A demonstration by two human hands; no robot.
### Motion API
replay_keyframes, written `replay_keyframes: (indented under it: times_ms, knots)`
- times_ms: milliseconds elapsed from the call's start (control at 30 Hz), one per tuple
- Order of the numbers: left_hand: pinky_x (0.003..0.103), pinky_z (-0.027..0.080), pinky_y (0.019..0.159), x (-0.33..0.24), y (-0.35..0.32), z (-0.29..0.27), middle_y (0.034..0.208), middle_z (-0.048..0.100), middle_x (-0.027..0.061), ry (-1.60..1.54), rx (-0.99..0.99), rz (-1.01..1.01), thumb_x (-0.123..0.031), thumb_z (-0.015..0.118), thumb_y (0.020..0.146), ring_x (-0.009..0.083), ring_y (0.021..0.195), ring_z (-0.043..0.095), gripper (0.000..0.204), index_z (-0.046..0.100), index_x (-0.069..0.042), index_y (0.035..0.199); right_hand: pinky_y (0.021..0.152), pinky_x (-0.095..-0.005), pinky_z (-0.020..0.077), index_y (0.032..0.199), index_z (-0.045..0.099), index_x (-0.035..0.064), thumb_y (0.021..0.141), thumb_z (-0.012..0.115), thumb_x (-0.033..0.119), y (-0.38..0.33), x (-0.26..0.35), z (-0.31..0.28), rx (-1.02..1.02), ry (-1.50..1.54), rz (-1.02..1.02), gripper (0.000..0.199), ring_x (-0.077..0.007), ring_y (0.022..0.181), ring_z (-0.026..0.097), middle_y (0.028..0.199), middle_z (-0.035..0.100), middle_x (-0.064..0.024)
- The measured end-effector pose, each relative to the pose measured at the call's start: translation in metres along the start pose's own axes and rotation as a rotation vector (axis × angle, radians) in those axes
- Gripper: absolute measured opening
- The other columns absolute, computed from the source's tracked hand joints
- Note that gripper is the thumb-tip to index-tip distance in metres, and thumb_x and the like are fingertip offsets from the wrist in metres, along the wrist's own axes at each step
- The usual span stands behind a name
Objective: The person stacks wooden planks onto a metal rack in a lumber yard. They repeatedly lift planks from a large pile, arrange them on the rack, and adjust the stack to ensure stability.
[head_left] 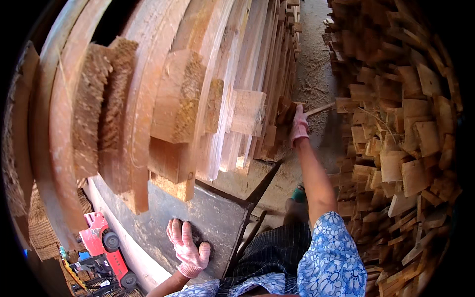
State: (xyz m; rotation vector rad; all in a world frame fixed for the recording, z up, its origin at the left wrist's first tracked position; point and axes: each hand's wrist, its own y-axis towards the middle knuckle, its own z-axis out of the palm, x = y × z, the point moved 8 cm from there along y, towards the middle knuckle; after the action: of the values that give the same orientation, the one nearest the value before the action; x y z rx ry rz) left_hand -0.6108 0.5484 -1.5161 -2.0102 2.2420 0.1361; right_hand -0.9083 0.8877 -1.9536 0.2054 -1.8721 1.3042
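Note:
My left hand (189, 250), in a pale pink work glove, rests on a dark, worn metal-looking tabletop (222, 213). Its fingers are spread and hold nothing. Stretched forward, my right hand (299, 126) wears a similar glove and is closed around a thin wooden stick (320, 109), which sticks out to the right. That hand is beside the far end of a tall stack of long planks (242, 54); whether it touches the stack I cannot tell. Short wood blocks (170, 109) sit between the planks as spacers, some jutting past the plank ends.
On the right rises a big heap of short wood offcuts (410, 128). Between heap and stack runs a narrow floor strip (314, 54) strewn with wood shavings. At lower left stands a red vehicle (111, 252) with black wheels, near more stacked timber (44, 222).

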Motion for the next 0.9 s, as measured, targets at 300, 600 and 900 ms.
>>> replay_keyframes:
  times_ms: [300, 600, 900]
  knots:
    - [0.068, 0.020, 0.114, -0.003, -0.002, -0.001, 0.150, 0.031, 0.0328, 0.015, -0.014, 0.000, -0.049, 0.056, 0.093, 0.0566, 0.136, 0.030, 0.076, 0.038, 0.003, 0.146, 0.107, -0.0543, 0.0418, 0.160, 0.025, 0.0111, 0.080, 0.066, 0.075, 0.003, 0.053, 0.011, 0.201, -0.090, 0.108, 0.110, -0.0414, 0.146, 0.036, 0.161, 0.032, -0.0239]
    - [0.065, 0.021, 0.116, -0.004, -0.008, -0.001, 0.153, 0.029, 0.0318, 0.024, -0.006, -0.005, -0.035, 0.059, 0.087, 0.0554, 0.139, 0.029, 0.078, 0.034, 0.002, 0.151, 0.073, -0.0521, 0.0452, 0.107, 0.058, 0.0177, 0.094, 0.056, 0.056, -0.035, 0.090, 0.068, 0.623, 0.138, 0.346, 0.041, -0.0253, 0.083, 0.056, 0.096, 0.057, -0.0041]
    - [0.065, 0.020, 0.117, -0.010, -0.010, 0.001, 0.155, 0.028, 0.0308, 0.039, 0.003, -0.019, -0.036, 0.057, 0.092, 0.0546, 0.141, 0.027, 0.075, 0.033, 0.003, 0.151, 0.086, -0.0594, 0.0449, 0.109, 0.062, 0.0139, 0.097, 0.047, 0.043, -0.048, 0.063, 0.033, 0.709, 0.078, 0.460, 0.035, -0.0263, 0.084, 0.063, 0.093, 0.070, -0.0068]
